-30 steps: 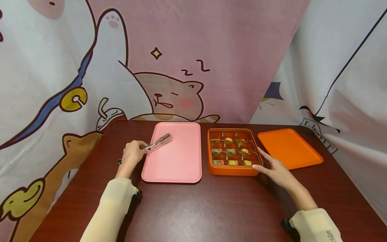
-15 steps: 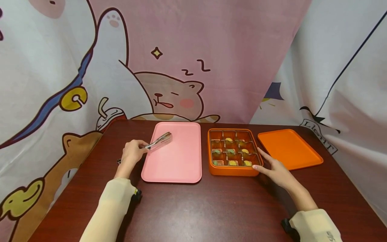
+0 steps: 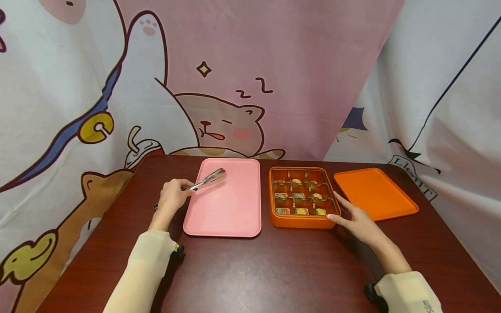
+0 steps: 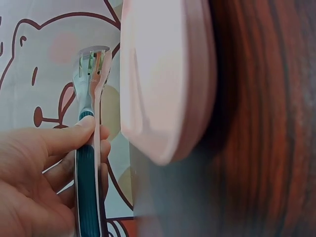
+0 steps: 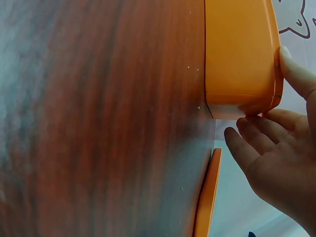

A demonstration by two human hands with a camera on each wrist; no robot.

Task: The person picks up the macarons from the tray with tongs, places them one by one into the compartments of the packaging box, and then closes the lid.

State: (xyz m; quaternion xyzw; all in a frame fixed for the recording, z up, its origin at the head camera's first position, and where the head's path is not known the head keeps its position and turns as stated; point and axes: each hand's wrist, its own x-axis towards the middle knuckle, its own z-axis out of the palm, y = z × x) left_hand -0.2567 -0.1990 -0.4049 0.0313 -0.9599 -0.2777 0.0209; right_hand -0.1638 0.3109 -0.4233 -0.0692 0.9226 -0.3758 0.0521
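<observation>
My left hand (image 3: 172,198) grips metal serving tongs (image 4: 91,79) by their dark green handle, thumb on one side and fingers around the other. The slotted tongs heads lie close together above the pink tray (image 3: 235,213). At the right, the thumb of my right hand (image 3: 358,221) touches the front corner of the rim of an orange box (image 3: 301,221). Its extended fingers rest along the box's right side; their tips meet the side wall in the right wrist view. A brown divided insert (image 3: 301,184) in the box has small yellow and green pieces in its compartments.
An orange lid (image 3: 373,193) lies flat at the right of the box, behind my right hand. The dark wood table (image 3: 250,269) ends at a patterned cloth (image 3: 250,65) with cartoon animals. A narrow strip of table separates tray and box.
The tongs' tips have swung slightly upward and to the right over the pink tray, with my left hand still gripping the handle. My right hand and the orange box have stayed in place.
</observation>
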